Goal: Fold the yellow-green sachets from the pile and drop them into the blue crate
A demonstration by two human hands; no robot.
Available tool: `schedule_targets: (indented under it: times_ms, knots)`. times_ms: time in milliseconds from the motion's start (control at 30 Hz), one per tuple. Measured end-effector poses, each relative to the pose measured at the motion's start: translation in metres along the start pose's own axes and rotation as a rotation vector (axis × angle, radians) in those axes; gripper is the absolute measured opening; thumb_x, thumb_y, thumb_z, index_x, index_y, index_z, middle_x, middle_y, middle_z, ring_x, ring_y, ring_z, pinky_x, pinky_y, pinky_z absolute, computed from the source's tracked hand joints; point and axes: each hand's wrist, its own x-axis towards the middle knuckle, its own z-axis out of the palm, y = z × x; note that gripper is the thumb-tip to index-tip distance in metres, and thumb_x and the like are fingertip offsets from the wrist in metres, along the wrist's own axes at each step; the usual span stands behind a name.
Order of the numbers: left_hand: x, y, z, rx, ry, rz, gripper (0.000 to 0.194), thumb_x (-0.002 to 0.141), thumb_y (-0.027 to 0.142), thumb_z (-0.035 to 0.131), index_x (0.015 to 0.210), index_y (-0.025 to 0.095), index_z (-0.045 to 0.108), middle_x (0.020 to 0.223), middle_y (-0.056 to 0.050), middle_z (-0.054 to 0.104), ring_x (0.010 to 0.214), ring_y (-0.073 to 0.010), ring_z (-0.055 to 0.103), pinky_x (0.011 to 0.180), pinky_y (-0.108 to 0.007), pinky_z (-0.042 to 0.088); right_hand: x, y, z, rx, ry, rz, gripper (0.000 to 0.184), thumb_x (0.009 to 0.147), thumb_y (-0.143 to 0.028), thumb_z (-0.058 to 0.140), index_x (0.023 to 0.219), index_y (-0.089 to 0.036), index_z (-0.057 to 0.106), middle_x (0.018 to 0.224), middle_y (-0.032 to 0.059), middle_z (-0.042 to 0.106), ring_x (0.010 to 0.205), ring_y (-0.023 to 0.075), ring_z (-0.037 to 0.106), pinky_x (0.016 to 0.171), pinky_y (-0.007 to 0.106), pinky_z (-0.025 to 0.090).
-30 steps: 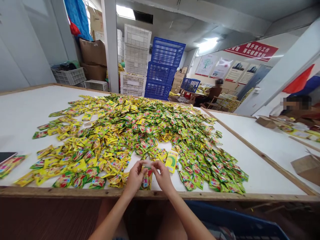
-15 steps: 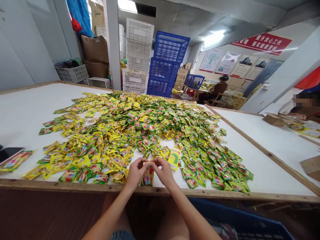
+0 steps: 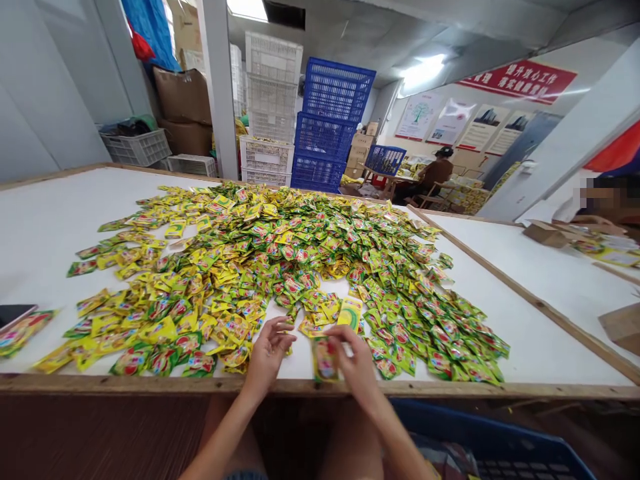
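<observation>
My right hand [image 3: 353, 360] pinches the top edge of a green and yellow packet [image 3: 324, 363] with a red picture on it, which hangs slightly blurred near the table's front edge. To its left, my left hand [image 3: 271, 350] is raised over the white surface with its fingers loosely curled and apart, holding nothing. Just behind my right hand lies a yellow packet [image 3: 350, 312] with a green curved print. A wide heap of small yellow and green packets [image 3: 300, 233] spreads across the white table [image 3: 55, 207] in front of both hands.
A wooden strip [image 3: 500, 287] divides the table on the right. At the left edge are a phone [image 3: 15, 315] and a larger packet [image 3: 25, 333]. Below the front edge sits a blue crate [image 3: 530, 447]. Stacked blue crates [image 3: 330, 127] stand behind; a person [image 3: 435, 175] sits farther back.
My hands have come apart. My left hand has let go of the packet and opened; my right hand has carried the packet to the right. The view has shifted slightly.
</observation>
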Motion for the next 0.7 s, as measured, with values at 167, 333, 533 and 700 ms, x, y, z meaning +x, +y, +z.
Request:
schedule_targets:
  times_ms: [167,333,533,700]
  knots:
    - [0.002,-0.001,0.004,0.025,0.013,-0.044,0.024,0.078,0.037,0.057,0.088,0.016,0.059,0.082,-0.005,0.063,0.073,-0.016,0.062,0.071,-0.029,0.05,-0.014,0.017,-0.101,-0.547,-0.237,0.198,0.021,0.079,-0.036,0.049,0.067,-0.022,0.058,0.067,0.0042,0.063,0.064,0.0206,0.058,0.06,0.029,0.041]
    - [-0.006,0.0,0.008,0.264,-0.072,0.053,0.018,0.078,0.033,0.057,0.088,0.018,0.062,0.083,-0.005,0.065,0.077,-0.0182,0.062,0.073,-0.028,0.048,0.007,0.047,-0.051,-0.679,0.067,0.259,0.051,0.074,-0.046,0.056,0.112,-0.013,0.047,0.101,0.0173,0.059,0.095,0.0304,0.056,0.078,0.037,0.042]
    - [-0.007,-0.003,0.003,0.252,-0.072,0.033,0.02,0.079,0.033,0.056,0.09,0.017,0.061,0.082,-0.005,0.064,0.077,-0.0186,0.061,0.073,-0.029,0.048,0.029,0.057,0.02,-0.54,0.333,0.256,0.063,0.068,-0.032,0.061,0.121,-0.004,0.04,0.112,0.0246,0.049,0.108,0.0369,0.045,0.091,0.047,0.033]
    - [0.003,0.001,0.004,-0.073,-0.128,-0.069,0.044,0.073,0.032,0.064,0.113,0.017,0.052,0.103,-0.01,0.063,0.09,-0.0211,0.06,0.079,-0.032,0.047,-0.006,0.031,0.023,0.209,0.062,0.247,0.051,0.078,-0.039,0.052,0.123,-0.017,0.042,0.119,0.012,0.052,0.104,0.0254,0.051,0.085,0.038,0.042]
